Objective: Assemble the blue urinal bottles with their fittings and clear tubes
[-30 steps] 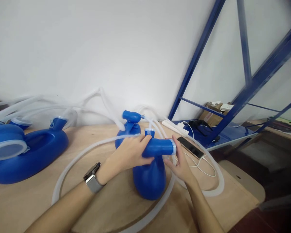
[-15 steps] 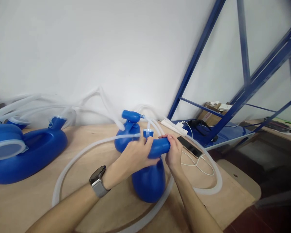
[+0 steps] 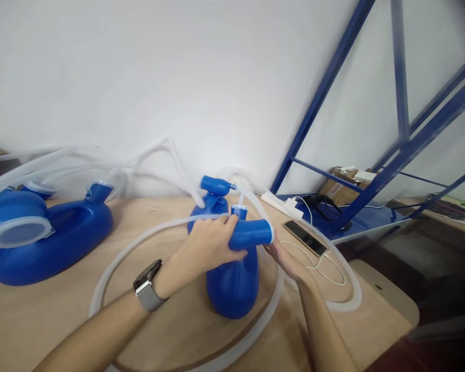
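My left hand wraps round a blue urinal funnel, held sideways above the table. A translucent cap covers the funnel's right end, and a clear hose runs from its left side. My right hand touches the capped end from below right, its visible fingers stretched out and partly hidden behind it. Just beneath the funnel stands a blue urinal bottle with a capped neck. Behind it, another blue bottle carries a similar funnel.
More blue urinal bottles lie at the left, with hoses along the wall. On the wooden table's right are a phone, a white cable and a power strip. A blue metal rack and a stool stand beyond.
My right hand has slipped down from its grip round the funnel's right end, leaving the translucent cap in sight. The left hand keeps hold of the funnel, and the view has shifted slightly.
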{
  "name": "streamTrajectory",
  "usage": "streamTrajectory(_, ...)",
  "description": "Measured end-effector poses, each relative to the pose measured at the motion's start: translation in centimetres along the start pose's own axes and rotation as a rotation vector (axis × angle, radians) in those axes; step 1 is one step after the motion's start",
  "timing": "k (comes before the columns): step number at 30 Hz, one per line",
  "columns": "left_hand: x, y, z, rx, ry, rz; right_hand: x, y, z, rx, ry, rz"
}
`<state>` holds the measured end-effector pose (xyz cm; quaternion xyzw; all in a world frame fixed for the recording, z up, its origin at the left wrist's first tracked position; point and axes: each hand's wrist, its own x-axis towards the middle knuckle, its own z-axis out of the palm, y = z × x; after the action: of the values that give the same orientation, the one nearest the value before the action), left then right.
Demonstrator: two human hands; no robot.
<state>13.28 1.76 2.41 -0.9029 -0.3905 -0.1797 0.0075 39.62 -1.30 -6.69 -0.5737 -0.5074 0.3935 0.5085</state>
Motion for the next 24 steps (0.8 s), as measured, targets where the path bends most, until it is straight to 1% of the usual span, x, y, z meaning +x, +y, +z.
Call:
streamTrajectory(1,0.0,-0.3,-0.3,0.001,-0.015,-0.007,0.0,-0.2,0.2,-0.041,-0.01,-0.038)
streamTrajectory(2,-0.1,-0.6,-0.7,0.003,-0.033,-0.016,-0.1,-0.4,0.5,-0.08,0.012,-0.103)
streamTrajectory(5,-0.3,-1.2,-1.7,0.003,-0.077,-0.004,-0.5,-1.6,1.7,-0.131,0.169,-0.359)
streamTrajectory(6,-0.3,-1.3,-1.9,-0.005,-0.088,0.018,-0.8,-2.1,2.1,-0.139,0.193,-0.432)
streamTrajectory(9,-0.4,-1.3,-2.4,-0.026,-0.117,0.073,-1.8,-3.4,3.3,-0.184,0.199,-0.56)
streamTrajectory(14,-0.1,-1.5,-2.4,-0.039,-0.126,0.095,-2.6,-4.4,3.9,-0.261,0.118,-0.565)
streamTrajectory(19,0.2,-1.9,-2.4,-0.081,-0.157,0.101,-2.3,-4.0,3.9,-0.175,0.123,-0.478)
streamTrajectory(21,0.0,-2.0,-3.0,-0.098,-0.165,0.11,-1.8,-3.7,3.3,-0.143,0.126,-0.462)
streamTrajectory(24,-0.4,-2.2,-4.2,-0.091,-0.171,0.146,-1.1,-3.2,1.0,-0.121,0.178,-0.469)
